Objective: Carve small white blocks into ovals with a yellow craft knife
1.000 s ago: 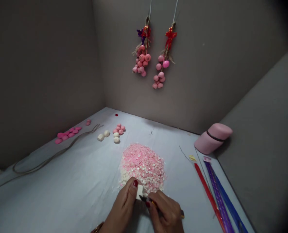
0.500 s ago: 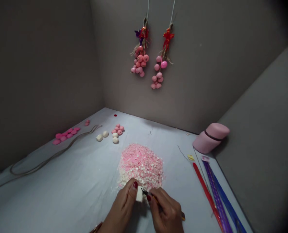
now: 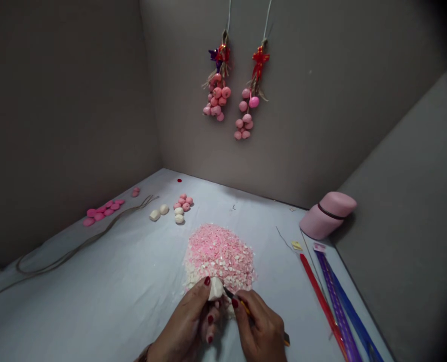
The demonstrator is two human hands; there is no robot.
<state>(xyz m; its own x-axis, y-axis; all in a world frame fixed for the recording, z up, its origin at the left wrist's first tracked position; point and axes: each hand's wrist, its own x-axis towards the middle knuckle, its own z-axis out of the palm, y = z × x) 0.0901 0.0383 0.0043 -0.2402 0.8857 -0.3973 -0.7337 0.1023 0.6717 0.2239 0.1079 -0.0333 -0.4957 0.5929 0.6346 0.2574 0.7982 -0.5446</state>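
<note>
My left hand pinches a small white foam piece between thumb and fingers, at the near edge of a heap of pink and white shavings. My right hand grips a small knife with a dark blade whose tip touches the white piece. Both hands sit low in the middle of the view, over the pale blue table cover.
Small pink and white balls and flat pink discs lie at the back left beside a long twine cord. A pink case stands at the right, with red, purple and blue strips near it. Two decorated bunches hang on the wall.
My left hand has turned the white piece and lifted it slightly toward the heap. The knife tip stays against it.
</note>
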